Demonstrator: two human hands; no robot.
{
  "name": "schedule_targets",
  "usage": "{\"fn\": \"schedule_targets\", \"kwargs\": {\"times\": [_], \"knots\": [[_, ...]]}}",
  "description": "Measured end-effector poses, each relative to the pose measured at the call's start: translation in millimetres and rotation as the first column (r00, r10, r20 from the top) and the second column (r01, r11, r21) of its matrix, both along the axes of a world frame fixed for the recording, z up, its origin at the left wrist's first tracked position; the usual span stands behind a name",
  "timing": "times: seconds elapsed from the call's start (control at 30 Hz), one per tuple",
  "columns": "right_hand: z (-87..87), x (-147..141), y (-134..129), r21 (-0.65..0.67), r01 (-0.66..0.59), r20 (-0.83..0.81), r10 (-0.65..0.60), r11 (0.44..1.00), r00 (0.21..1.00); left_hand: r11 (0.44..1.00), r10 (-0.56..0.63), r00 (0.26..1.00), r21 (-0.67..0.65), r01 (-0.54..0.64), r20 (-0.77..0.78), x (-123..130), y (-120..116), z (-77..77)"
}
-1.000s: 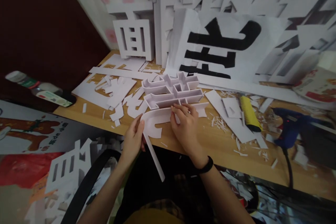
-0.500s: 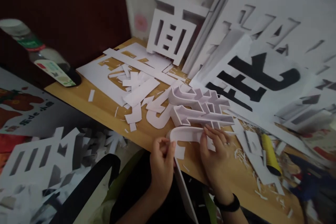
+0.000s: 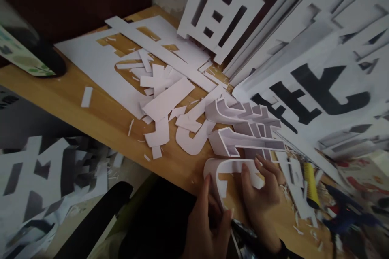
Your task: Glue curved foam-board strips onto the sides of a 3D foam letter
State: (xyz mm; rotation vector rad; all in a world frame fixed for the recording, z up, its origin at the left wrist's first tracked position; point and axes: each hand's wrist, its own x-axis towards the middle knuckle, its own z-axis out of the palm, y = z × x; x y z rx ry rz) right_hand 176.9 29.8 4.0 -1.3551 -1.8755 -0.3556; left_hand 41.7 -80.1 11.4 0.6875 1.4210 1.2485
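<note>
A white strip [image 3: 212,172], likely foam board or card, stands on edge and bends round a curved corner near the table's front edge. My left hand [image 3: 209,222] pinches its near stretch between thumb and fingers. At its far stretch, my right hand [image 3: 263,190] has thumb and fingers closed round the white material. Just beyond stands a white hollow character [image 3: 246,129] built of upright walls, apart from my left hand. A dark shiny thing [image 3: 244,230] below my right hand cannot be made out.
White offcuts [image 3: 165,97] and a cut sheet [image 3: 100,64] lie on the wooden table [image 3: 106,117]. A bottle [image 3: 30,44] stands at left. White characters [image 3: 225,8] and a black-printed sheet [image 3: 322,93] lean behind. Right are a yellow tube [image 3: 311,186] and a blue tool [image 3: 346,210].
The view has moved closer to the table. My left hand has slid along the strip from the curved corner towards me. My right hand stays at the far stretch.
</note>
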Motion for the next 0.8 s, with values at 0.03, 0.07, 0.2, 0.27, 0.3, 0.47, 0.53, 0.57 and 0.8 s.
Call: {"fn": "schedule_targets", "kwargs": {"times": [0.03, 0.07, 0.2, 0.27, 0.3, 0.47, 0.53, 0.57, 0.8], "knots": [[-0.8, 0.2, -0.7, -0.016, 0.01, -0.001, -0.01, 1.0, 1.0, 1.0, -0.016, 1.0, -0.012, 0.016, 0.012, 0.2, -0.8, -0.2], [-1.5, 0.5, -1.4, -0.023, 0.02, 0.0, -0.02, 1.0, 1.0, 0.999, -0.027, 0.999, -0.02, 0.027, 0.019, 0.5, -1.0, -0.2], [-3.9, 2.8, -3.1, -0.05, 0.036, -0.003, -0.036, 0.998, 0.999, 1.0, -0.018, 1.0, -0.005, 0.019, 0.02, 2.3, 2.1, 1.2], [-5.1, 4.2, -3.4, -0.059, 0.023, -0.005, -0.024, 0.998, 1.0, 1.0, -0.023, 0.999, -0.01, 0.023, 0.033, 4.3, 3.4, 1.9], [-5.6, 4.7, -3.5, -0.058, 0.017, -0.006, -0.017, 0.998, 1.0, 0.999, -0.024, 0.999, -0.02, 0.025, 0.043, 5.6, 3.7, 2.2], [-6.6, 4.4, -3.7, -0.04, 0.012, -0.025, -0.013, 0.999, 1.0, 0.998, 0.034, 0.995, -0.053, -0.03, 0.089, 13.9, 3.0, 2.0], [-6.0, 3.6, -3.7, -0.046, 0.009, -0.035, -0.01, 0.999, 0.999, 0.998, 0.04, 0.995, -0.058, -0.035, 0.087, 17.2, 3.0, 1.1], [-5.5, 3.2, -3.6, -0.051, 0.006, -0.035, -0.008, 0.999, 0.999, 0.998, 0.032, 0.996, -0.062, -0.027, 0.081, 18.6, 3.1, 0.5], [-3.3, 1.9, -2.0, -0.017, 0.02, 0.001, -0.02, 1.0, 1.0, 0.997, 0.023, 1.0, -0.077, -0.023, 0.003, 19.7, 2.1, -2.0]]}}
